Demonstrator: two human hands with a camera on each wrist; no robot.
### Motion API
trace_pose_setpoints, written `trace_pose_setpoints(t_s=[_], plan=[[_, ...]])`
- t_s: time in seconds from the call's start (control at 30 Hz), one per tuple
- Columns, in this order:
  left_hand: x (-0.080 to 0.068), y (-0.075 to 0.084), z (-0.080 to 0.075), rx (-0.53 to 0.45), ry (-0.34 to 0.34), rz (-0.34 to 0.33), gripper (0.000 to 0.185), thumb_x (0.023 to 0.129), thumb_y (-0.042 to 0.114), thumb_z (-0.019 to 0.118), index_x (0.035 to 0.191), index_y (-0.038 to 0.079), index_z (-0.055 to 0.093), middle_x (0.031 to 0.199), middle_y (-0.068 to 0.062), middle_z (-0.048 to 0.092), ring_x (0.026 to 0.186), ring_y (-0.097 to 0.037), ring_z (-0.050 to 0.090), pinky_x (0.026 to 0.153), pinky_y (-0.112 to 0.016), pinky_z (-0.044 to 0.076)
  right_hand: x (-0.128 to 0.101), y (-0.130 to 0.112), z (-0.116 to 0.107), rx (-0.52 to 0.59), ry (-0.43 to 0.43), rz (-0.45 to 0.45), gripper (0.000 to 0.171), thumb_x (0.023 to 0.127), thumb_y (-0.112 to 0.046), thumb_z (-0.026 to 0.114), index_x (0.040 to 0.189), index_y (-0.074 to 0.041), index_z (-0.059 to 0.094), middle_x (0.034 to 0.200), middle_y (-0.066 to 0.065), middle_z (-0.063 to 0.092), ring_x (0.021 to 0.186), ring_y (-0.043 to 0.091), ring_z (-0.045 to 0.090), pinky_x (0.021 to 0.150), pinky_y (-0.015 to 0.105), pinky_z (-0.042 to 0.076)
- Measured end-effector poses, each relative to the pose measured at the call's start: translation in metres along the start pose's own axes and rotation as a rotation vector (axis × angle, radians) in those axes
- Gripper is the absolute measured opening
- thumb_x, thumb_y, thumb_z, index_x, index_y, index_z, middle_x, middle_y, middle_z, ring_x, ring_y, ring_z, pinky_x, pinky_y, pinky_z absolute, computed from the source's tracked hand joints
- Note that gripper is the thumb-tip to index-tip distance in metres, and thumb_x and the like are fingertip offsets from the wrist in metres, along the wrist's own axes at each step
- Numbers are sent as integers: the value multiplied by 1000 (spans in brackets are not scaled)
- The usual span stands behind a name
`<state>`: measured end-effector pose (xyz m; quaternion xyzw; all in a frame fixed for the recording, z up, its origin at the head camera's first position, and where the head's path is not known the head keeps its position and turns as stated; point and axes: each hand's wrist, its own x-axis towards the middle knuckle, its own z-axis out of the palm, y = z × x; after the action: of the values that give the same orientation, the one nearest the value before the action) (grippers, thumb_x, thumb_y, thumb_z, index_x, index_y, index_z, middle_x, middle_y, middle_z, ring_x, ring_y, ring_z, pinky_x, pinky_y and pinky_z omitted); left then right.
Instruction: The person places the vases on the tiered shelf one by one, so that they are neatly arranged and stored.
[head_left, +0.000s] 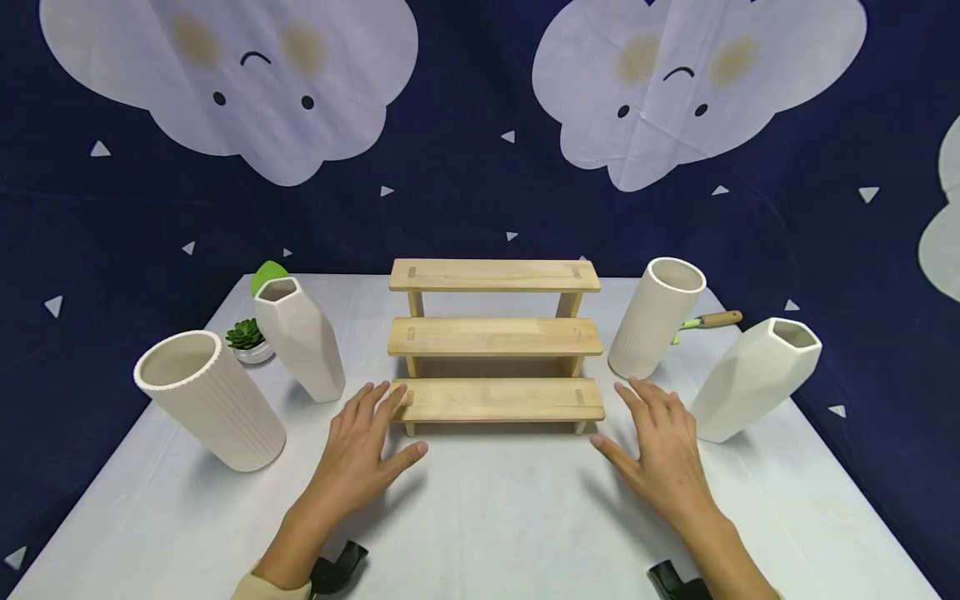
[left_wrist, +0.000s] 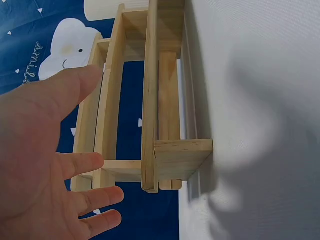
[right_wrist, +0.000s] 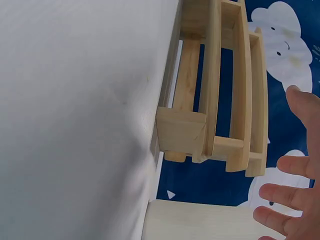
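A three-tier wooden display stand [head_left: 495, 400] stands on the white table between both hands. My left hand [head_left: 362, 454] hovers by the left end of its lowest tier, fingers spread; whether a fingertip touches the wood I cannot tell. On the other side my right hand [head_left: 660, 458] is held just off the right end, fingers extended and holding nothing. Both wrist views show the stand [left_wrist: 150, 100] side-on, with the left palm [left_wrist: 30, 165] and the right fingers [right_wrist: 285, 195] facing it. A white faceted vase [head_left: 753, 383] leans in the head view near the right hand.
At left are a ribbed white vase [head_left: 217, 408], a faceted white vase [head_left: 303, 346], a potted succulent [head_left: 246, 335] and a green rounded object [head_left: 267, 273]. Behind the right hand stands another ribbed vase [head_left: 652, 325], with a wooden-handled tool [head_left: 718, 319] beyond. A dark blue cloud-patterned curtain [head_left: 465, 125] hangs behind.
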<state>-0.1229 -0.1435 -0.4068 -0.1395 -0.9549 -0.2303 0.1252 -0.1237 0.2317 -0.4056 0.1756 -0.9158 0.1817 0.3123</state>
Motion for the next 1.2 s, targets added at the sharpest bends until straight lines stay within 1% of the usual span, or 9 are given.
trace_pose_setpoints(t_s=[0.37,0.5,0.63,0.83,0.97,1.07,1.2], plan=[[2,-4,0,-65,6,-11,77,80,44,69,143,12,38,143,-19,39,135,-38,28,103,-58,25,-3,5,-5,59,39,42,68,68,-27,79,126,-2,54,127,18,55,116,38,45,98,56,28],[2,-6,-1,-108,12,-18,74,81,41,70,142,11,39,141,-18,41,132,-37,30,103,-57,25,-4,9,-7,74,63,45,66,69,-27,78,125,-1,54,125,18,56,114,38,46,97,54,28],[2,-9,-1,-143,30,-17,72,82,38,70,141,10,41,138,-18,43,129,-36,33,102,-56,26,-5,12,-9,94,100,42,64,72,-29,77,125,-1,55,121,19,58,108,38,48,91,49,30],[2,-14,2,-170,53,-25,68,81,36,71,138,9,45,135,-17,46,124,-34,37,99,-54,29,-8,13,-13,105,124,73,66,67,-19,79,125,0,55,118,20,59,106,37,49,88,45,30],[3,-16,3,-188,64,-26,65,82,33,71,137,9,46,132,-18,48,120,-33,39,96,-52,31,-11,15,-15,106,144,79,65,69,-20,79,126,-1,55,117,20,60,105,36,49,88,43,30],[4,-17,3,-215,67,-36,63,82,32,71,136,9,47,129,-18,49,116,-32,41,93,-50,34,-13,17,-17,109,160,88,63,70,-21,78,125,-1,55,114,20,60,104,36,50,88,41,30],[4,-18,3,-269,57,-74,62,82,32,71,135,9,48,127,-17,52,112,-30,45,89,-48,37,-16,19,-20,105,174,122,63,68,-17,79,125,-1,56,113,20,60,103,34,49,89,35,30]])
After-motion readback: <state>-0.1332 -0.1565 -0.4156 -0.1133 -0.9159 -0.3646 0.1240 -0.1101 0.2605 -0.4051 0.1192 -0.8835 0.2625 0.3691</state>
